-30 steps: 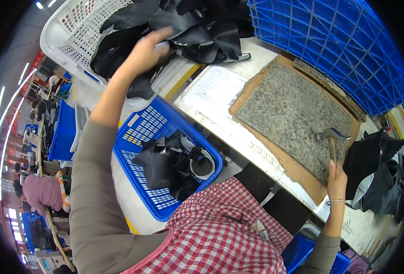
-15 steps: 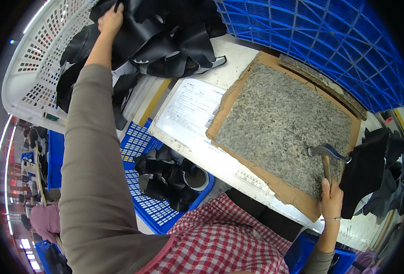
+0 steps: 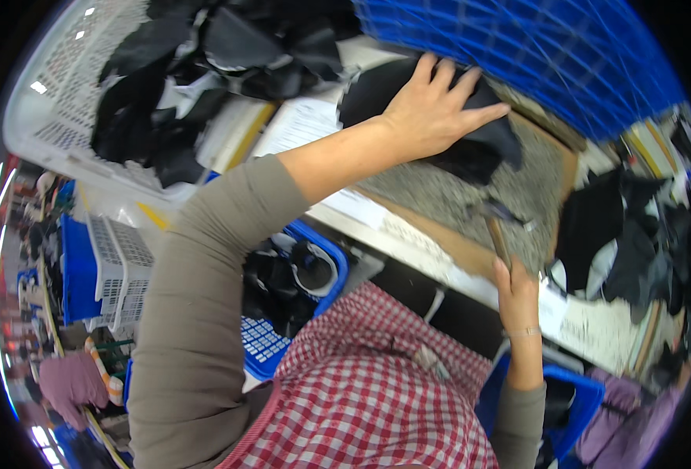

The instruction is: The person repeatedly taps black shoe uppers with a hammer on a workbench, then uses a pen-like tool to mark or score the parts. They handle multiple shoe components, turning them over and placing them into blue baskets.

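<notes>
My left hand (image 3: pixel 430 111) is over the far left part of a speckled grey slab (image 3: pixel 539 168), its fingers spread across a black leather-like piece (image 3: pixel 370 87). The piece covers that part of the slab; one dark flap hangs past the fingers. My right hand (image 3: pixel 519 295) is closed round the wooden handle of a hammer (image 3: pixel 500 234) at the slab's near right. The hammer's metal head, blurred, is over the slab. Brown cardboard (image 3: pixel 431 233) shows under the slab's near edge.
A white perforated basket (image 3: pixel 44 117) with several black pieces stands far left. Below the table edge is a blue basket (image 3: pixel 263 348) of dark pieces. A blue crate (image 3: pixel 548 55) rises behind the slab. More black pieces (image 3: pixel 595 223) lie at the right. A printed sheet (image 3: pixel 294 121) lies on the table.
My left hand has moved from the white basket rightward to the slab, and a black piece is now under it. The right hand still grips the hammer, shifted slightly left and up in view.
</notes>
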Motion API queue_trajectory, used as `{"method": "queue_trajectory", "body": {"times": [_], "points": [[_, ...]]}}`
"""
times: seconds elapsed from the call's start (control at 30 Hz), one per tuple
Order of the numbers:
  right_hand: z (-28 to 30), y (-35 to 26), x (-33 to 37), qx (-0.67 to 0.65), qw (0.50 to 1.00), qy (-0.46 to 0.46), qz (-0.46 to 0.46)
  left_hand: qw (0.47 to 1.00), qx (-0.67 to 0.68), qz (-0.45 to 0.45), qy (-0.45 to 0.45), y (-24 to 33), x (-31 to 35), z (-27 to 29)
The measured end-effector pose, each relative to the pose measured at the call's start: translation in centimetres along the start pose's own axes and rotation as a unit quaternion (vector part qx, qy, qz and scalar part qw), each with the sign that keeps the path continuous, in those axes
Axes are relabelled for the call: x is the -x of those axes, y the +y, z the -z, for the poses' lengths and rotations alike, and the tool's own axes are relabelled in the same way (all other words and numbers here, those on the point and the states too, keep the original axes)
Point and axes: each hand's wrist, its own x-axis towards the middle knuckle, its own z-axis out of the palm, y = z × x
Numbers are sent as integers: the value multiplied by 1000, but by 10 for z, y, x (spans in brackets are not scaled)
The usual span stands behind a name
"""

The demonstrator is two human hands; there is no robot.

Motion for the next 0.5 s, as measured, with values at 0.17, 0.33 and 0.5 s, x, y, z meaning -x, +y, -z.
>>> {"method": "queue_trajectory", "body": {"times": [0.17,0.33,0.5], "points": [[18,11,8,36,997,-33,-62,969,147,41,-193,75,40,3],[47,5,-12,8,1000,1,-11,760,490,349,-245,66,56,-7],[34,-16,-66,66,997,-45,-21,735,544,348,-208,75,70,-9]]}}
